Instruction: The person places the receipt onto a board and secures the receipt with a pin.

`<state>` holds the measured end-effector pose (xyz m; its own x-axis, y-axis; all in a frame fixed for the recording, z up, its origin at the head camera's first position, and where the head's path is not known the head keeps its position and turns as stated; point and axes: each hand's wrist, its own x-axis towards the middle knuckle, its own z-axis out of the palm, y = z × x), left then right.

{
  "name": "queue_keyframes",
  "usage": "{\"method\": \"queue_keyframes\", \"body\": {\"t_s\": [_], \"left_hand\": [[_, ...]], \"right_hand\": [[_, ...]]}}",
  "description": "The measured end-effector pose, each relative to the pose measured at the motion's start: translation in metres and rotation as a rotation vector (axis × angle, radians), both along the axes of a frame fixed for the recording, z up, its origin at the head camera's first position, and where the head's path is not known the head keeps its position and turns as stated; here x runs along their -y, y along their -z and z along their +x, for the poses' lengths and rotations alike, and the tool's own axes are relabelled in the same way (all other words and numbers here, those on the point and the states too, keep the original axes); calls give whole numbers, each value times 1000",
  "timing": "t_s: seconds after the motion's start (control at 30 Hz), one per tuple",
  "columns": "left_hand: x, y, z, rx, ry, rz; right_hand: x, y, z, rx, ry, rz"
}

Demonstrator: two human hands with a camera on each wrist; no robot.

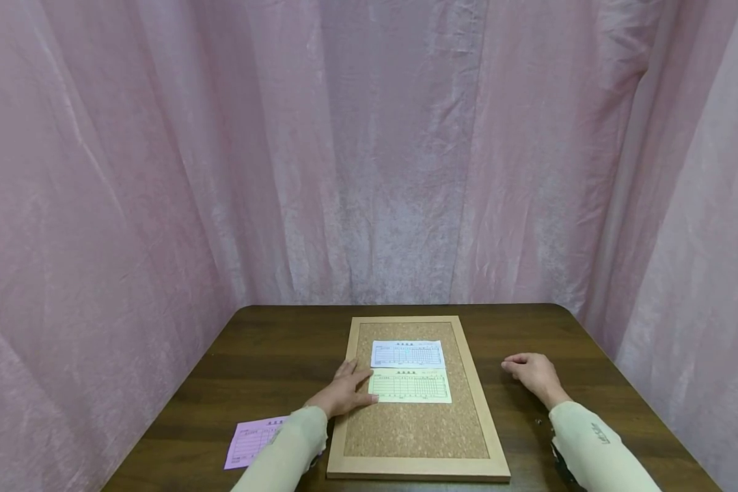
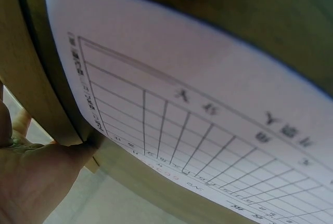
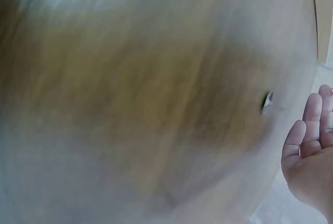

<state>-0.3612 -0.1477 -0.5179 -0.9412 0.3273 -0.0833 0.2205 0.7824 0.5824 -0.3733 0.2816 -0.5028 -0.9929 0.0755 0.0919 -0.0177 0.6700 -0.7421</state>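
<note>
We see the desk point(image 1: 270, 355) carrying a cork board point(image 1: 415, 427). On the board lie a white form point(image 1: 407, 354) and a yellowish form point(image 1: 411, 386). Our left hand point(image 1: 343, 393), fingers spread flat, touches the yellowish form's left edge; our right hand point(image 1: 534, 373) rests relaxed right of the board. A pink form point(image 1: 252, 441) lies left of it.

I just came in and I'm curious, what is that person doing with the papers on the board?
A person sits at a dark wooden table with a cork board lying flat on it. Two printed slips lie on the board: a white slip and, just below it, a pale green slip. The left hand rests with straight fingers at the green slip's left edge. The right hand lies on the table right of the board. A pink slip lies on the table to the left.
</note>
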Motion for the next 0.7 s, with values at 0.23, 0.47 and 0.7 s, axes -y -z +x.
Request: {"method": "queue_keyframes", "body": {"t_s": [0.23, 0.47, 0.7], "left_hand": [[0, -1, 0, -1, 0, -5], [0, -3, 2, -8, 5, -2], [-1, -4, 3, -10, 8, -2]], "right_hand": [[11, -4, -2, -34, -12, -11], [25, -4, -2, -39, -15, -25], [42, -5, -2, -57, -22, -30]]}}
